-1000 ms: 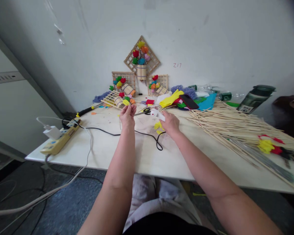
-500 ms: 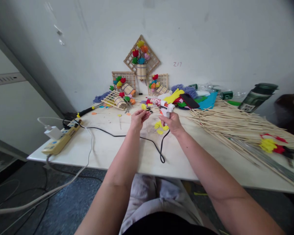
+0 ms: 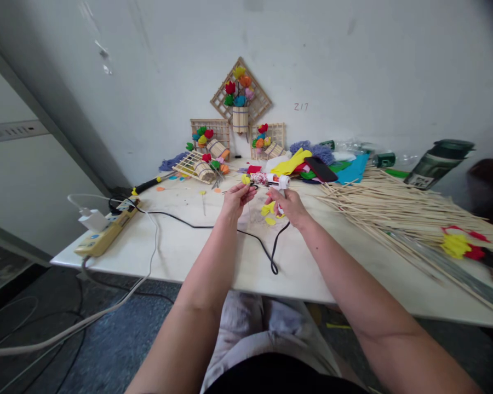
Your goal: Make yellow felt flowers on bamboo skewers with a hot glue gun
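My left hand (image 3: pixel 235 201) pinches a small yellow felt-like flower piece (image 3: pixel 245 179) between thumb and fingertips. A thin stem seems to run down below those fingers, too faint to be sure. My right hand (image 3: pixel 291 208) is wrapped round a white glue gun (image 3: pixel 284 183), its front end pointing left at the yellow piece. Whether the nozzle touches the piece, I cannot tell. Below the gun lie loose yellow petals (image 3: pixel 270 221) on the white table (image 3: pixel 189 251). A black cord (image 3: pixel 263 247) loops from beneath my right hand across the tabletop.
A power strip (image 3: pixel 107 232) with a white plug sits at the left edge. Stick lattices with colourful flowers (image 3: pixel 240 98) lean at the back. Bundled wooden sticks (image 3: pixel 394 205), a phone (image 3: pixel 321 169), coloured fabric (image 3: pixel 293 162) and a dark green bottle (image 3: pixel 439 163) occupy the right.
The glue gun has tipped to a more level angle and its front end has come closer to the yellow piece. My left hand keeps its pinch. The whole view has shifted slightly.
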`<action>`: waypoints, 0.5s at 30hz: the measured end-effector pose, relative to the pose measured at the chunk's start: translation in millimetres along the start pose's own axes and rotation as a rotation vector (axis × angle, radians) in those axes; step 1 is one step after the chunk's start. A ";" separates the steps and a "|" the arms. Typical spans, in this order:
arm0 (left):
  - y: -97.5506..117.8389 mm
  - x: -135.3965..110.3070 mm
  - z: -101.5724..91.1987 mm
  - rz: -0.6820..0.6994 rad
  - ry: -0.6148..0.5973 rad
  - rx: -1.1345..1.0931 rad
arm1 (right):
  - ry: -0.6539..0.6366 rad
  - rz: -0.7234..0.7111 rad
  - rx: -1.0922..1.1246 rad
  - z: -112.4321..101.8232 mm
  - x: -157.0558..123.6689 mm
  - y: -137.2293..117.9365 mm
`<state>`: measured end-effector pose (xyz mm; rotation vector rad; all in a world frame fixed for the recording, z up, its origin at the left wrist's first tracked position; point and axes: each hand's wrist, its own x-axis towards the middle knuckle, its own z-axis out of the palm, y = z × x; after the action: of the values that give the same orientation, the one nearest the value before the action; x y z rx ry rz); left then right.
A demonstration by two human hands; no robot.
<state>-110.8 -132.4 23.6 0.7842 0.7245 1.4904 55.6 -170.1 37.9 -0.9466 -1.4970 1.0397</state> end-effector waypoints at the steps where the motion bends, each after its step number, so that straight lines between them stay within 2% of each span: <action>1: -0.2 0.1 -0.1 0.002 -0.002 0.001 | 0.000 0.003 -0.009 0.0 0.2 0.3; 15: -1.3 0.8 0.3 -0.018 -0.014 0.000 | 0.023 0.005 -0.217 -0.6 -1.2 -4.3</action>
<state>-109.8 -131.4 22.8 0.7862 0.7191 1.4674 56.2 -172.5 41.6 -1.1107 -1.6116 0.8788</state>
